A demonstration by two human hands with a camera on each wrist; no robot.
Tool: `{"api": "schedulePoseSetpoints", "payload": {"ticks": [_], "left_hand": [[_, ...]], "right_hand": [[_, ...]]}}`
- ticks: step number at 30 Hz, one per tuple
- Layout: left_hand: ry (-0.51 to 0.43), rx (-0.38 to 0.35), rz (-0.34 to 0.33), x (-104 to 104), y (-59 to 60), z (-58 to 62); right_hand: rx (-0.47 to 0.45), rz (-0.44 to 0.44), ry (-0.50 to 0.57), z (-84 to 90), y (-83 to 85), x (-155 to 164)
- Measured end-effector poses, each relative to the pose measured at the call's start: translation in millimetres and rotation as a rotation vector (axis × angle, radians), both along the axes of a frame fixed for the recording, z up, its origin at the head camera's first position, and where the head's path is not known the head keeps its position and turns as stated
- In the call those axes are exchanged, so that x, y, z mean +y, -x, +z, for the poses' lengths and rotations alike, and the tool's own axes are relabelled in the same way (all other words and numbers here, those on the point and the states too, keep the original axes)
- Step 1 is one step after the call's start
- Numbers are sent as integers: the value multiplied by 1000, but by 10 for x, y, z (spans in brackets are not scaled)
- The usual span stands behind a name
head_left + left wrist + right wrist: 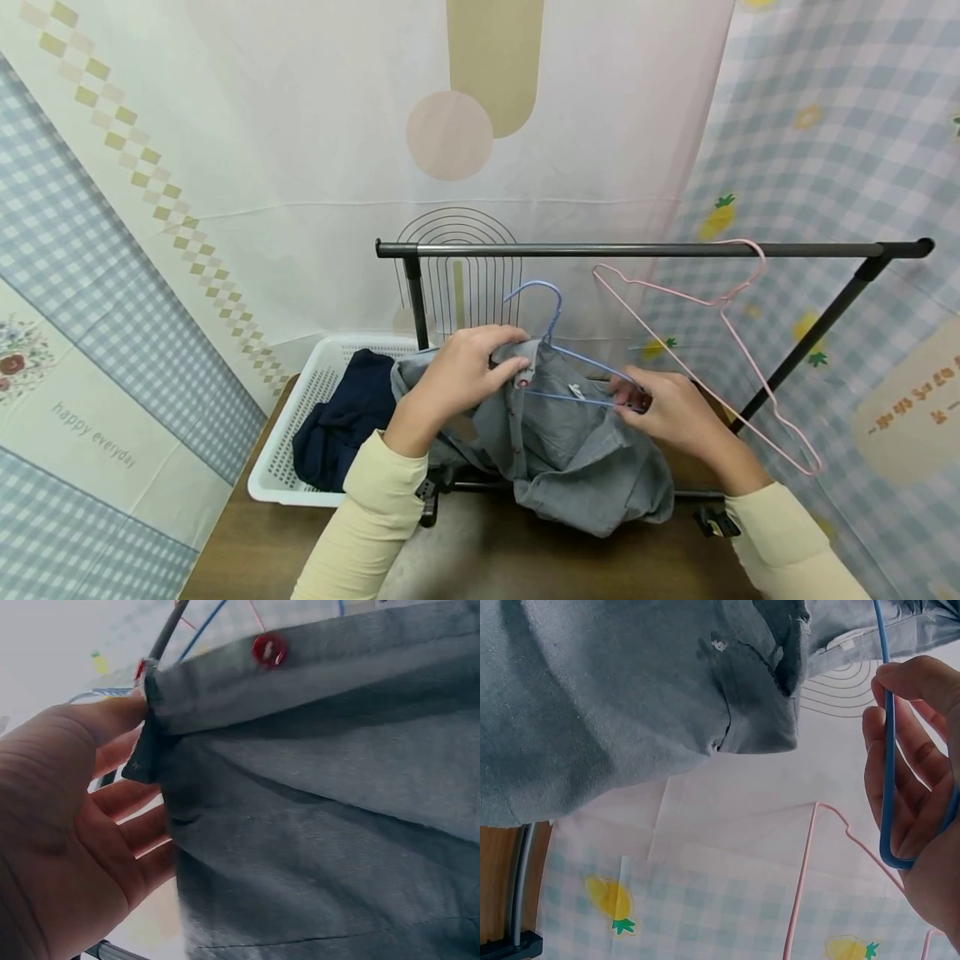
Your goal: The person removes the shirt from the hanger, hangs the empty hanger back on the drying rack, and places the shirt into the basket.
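Observation:
A grey button-up shirt (570, 450) with red buttons hangs in front of the rack. My left hand (468, 367) pinches its collar edge between thumb and fingers; the left wrist view shows the shirt's button edge (315, 660) close to that thumb. A blue hanger (585, 358) has its left part inside the shirt and its hook standing up above the collar. At the hanger's right end, my right hand (667, 408) grips the blue wire, which lies between thumb and fingers in the right wrist view (889, 750). The hanger's left end is hidden by cloth.
A black rack (645, 250) stands on the wooden table (255, 550). From its bar hangs a pink hanger (675, 367), right of my right hand. At the left is a white basket (281, 442) with dark blue cloth (345, 425) in it. Patterned curtains surround the table.

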State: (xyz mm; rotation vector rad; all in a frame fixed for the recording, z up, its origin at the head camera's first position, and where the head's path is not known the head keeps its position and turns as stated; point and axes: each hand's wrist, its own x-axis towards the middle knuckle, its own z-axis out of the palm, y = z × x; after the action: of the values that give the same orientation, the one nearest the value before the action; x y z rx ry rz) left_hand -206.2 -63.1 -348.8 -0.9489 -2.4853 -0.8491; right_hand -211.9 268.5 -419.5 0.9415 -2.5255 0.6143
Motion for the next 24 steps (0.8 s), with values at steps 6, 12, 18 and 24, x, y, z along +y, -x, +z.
{"api": "schedulePoseSetpoints", "payload": {"ticks": [6, 12, 18, 24], "left_hand": [[-64, 83, -27, -29, 25, -75], [-147, 171, -68, -66, 69, -130], [-189, 215, -58, -136, 106, -190], [-218, 219, -13, -241, 127, -234]], "right_hand": [[30, 15, -4, 18, -18, 21], [66, 23, -7, 56, -37, 56], [60, 12, -25, 96, -61, 94], [43, -19, -17, 137, -95, 180]]}}
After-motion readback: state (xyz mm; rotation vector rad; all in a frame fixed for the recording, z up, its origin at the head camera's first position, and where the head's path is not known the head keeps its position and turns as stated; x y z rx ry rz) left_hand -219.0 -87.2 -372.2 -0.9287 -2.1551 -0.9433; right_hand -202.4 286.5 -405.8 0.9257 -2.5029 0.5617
